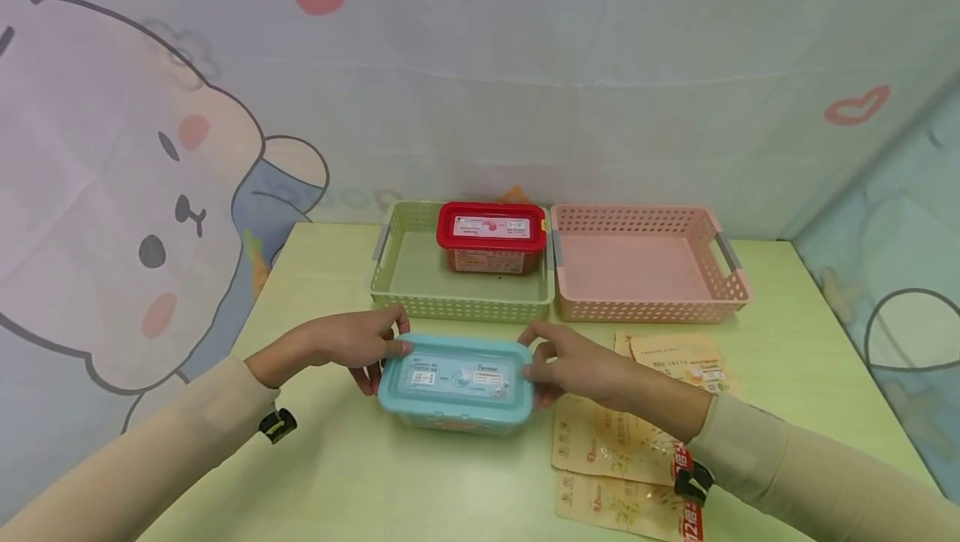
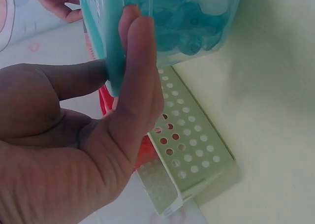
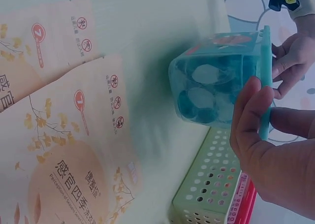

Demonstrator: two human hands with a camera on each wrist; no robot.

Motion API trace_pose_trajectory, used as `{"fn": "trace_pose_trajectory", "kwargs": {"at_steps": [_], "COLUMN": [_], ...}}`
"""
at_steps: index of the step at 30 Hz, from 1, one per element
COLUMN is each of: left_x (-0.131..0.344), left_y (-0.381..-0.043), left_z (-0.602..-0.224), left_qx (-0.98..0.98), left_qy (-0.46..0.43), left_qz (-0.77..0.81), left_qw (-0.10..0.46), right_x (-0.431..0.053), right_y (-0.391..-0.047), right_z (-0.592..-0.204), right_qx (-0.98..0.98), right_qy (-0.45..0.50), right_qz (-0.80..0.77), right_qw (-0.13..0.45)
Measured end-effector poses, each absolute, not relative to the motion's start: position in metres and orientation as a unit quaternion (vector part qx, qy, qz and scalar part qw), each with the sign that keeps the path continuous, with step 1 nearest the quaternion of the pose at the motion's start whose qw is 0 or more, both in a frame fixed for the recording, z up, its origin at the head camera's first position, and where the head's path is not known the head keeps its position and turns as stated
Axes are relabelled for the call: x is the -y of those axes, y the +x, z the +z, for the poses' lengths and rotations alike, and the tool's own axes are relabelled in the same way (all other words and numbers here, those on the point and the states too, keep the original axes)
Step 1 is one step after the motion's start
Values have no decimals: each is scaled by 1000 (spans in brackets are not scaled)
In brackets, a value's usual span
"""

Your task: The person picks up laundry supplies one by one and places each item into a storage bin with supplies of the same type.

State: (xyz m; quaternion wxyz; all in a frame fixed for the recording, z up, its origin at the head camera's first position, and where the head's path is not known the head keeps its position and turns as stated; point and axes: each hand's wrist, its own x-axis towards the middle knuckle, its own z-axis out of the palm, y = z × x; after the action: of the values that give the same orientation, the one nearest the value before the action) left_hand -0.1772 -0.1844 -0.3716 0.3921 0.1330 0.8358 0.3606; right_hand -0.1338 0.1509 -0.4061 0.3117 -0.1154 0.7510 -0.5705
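Between my two hands is a teal lidded plastic box (image 1: 459,383), labelled on top, with rounded blue items showing through its side in both wrist views. My left hand (image 1: 356,346) grips its left end, thumb on the lid and fingers below the rim. At the right end my right hand (image 1: 573,363) pinches the lid's edge the same way. In the right wrist view the box (image 3: 211,86) seems slightly above the table, though contact with it is hard to tell. Behind it, a red-lidded box (image 1: 491,238) sits in the right part of a green basket (image 1: 465,308).
A pink perforated basket (image 1: 648,310) stands to the right of the green one. Several beige printed pouches (image 1: 615,438) lie overlapping on the pale green table (image 1: 315,459), partly under my right forearm. A printed cloth (image 1: 600,83) hangs behind the table.
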Motion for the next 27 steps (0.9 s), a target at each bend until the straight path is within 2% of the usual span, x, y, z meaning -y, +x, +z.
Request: {"fn": "trace_pose_trajectory", "kwargs": {"at_steps": [15,27], "left_x": [180,176], "left_y": [-177,-182], "left_z": [-367,-363], "left_qx": [-847,-862], "left_qy": [144,148], "left_qz": [374,403], "left_qw": [349,269], "right_x": [-156,-162], "right_y": [-138,-154], "right_z": [-395,-380], "right_qx": [-762,-757], "right_qy": [-93,-103], "right_qz": [-572,-585], "right_qw": [289,272]}}
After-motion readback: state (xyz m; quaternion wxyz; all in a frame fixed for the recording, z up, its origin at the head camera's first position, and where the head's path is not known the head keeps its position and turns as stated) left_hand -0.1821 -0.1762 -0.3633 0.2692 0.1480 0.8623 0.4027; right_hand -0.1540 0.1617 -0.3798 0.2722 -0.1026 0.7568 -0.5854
